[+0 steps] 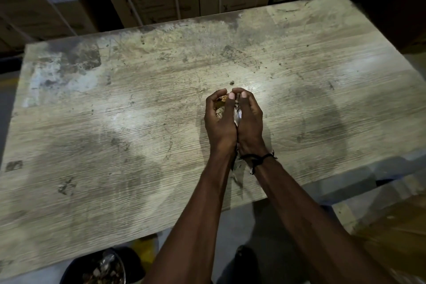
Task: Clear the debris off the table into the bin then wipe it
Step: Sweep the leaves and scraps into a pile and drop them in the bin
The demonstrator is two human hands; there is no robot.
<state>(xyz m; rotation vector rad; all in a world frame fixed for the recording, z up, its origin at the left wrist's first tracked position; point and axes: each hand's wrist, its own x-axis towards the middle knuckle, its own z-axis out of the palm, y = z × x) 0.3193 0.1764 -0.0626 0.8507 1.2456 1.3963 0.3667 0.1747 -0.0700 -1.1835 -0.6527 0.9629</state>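
fingers: both sets (pixel 230 95) are curling inward, tips nearly meeting, cupping debris (pixel 220 110) between the palms
left hand (pixel 219 122): pressing against right hand (pixel 250 120), sharing the load equally
debris: sitting inside the cup above the desk (pixel 115 122), scraps poking out at the wrists
bin (pixel 103 270): lying below the desk's near edge, left of the hands, toward the person
next, likely: carrying the load back-left to the bin

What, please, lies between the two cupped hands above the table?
In the head view, the left hand and right hand hold a heap of debris between them.
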